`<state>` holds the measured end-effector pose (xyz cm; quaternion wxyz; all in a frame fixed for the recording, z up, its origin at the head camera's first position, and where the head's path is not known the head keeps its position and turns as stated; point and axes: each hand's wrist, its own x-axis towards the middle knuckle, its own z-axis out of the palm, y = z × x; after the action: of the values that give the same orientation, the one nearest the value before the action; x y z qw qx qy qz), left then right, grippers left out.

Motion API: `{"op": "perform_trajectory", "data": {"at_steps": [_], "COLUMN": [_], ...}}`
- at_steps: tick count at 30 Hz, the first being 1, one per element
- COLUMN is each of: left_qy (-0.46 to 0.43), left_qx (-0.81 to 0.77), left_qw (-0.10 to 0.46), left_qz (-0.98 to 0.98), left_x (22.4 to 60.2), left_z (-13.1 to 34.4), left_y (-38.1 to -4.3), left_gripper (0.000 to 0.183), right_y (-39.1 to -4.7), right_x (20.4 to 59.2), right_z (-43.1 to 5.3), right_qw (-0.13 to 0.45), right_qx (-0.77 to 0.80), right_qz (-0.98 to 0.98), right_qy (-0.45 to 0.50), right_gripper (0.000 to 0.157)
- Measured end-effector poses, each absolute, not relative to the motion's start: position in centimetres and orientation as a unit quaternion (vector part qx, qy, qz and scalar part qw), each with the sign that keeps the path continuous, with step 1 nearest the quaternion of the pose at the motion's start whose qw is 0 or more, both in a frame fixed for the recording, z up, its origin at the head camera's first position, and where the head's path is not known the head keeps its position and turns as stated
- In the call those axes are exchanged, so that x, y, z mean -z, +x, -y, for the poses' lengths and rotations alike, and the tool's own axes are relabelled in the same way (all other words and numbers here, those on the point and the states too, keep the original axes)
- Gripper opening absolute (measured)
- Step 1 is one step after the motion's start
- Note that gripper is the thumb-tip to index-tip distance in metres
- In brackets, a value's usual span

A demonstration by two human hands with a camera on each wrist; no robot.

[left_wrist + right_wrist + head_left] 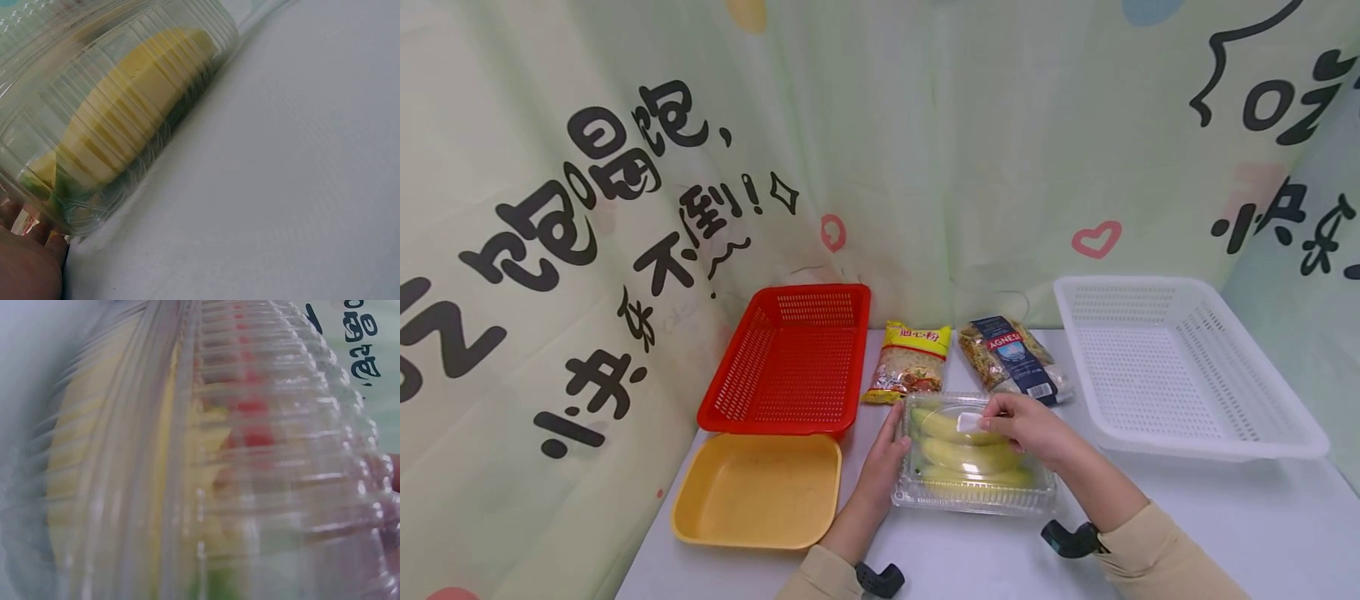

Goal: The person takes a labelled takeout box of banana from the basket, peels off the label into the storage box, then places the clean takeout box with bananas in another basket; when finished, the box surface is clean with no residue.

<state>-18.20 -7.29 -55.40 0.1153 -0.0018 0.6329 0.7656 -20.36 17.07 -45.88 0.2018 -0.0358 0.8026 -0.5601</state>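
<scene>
A clear plastic clamshell box (973, 496) with several yellow bananas (970, 454) inside sits on the table in front of the person. The left hand (883, 462) rests along the box's left side, its fingers reaching toward the back corner. In the left wrist view that hand (28, 265) touches the box's lower corner, beside a banana (134, 100) seen through the ribbed wall. Over the lid, the right hand (1026, 429) pinches a small white label (968, 422) between thumb and fingers. The right wrist view is filled by the ribbed plastic box (169, 456), with only a bit of finger at its edge.
Behind the box lie a yellow-topped food packet (910, 362) and a dark-labelled AGNESI bag (1011, 358). To the left stand a red basket (782, 367) and a yellow tray (756, 492). A white basket (1180, 375) stands at right. A printed curtain (955, 167) hangs behind.
</scene>
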Motion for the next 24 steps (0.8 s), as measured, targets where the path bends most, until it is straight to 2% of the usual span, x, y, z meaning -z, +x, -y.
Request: {"op": "perform_trajectory", "data": {"at_steps": [11, 24], "left_qy": [0.001, -0.003], "left_qx": [-0.761, -0.749], "left_qw": [0.11, 0.109], "left_qz": [-0.639, -0.653], "left_x": [55.7, 55.7], "left_z": [7.3, 7.3], "left_y": [-18.3, -18.2], "left_gripper": [0.064, 0.064], "right_y": [-20.5, -20.9], "right_x": [45.9, 46.1], "right_z": [-17.4, -18.4], "right_qw": [0.205, 0.228], "right_qx": [0.592, 0.657], "right_qz": [-0.779, -0.717], "right_qy": [-0.031, -0.039], "right_gripper": [0.012, 0.007]}}
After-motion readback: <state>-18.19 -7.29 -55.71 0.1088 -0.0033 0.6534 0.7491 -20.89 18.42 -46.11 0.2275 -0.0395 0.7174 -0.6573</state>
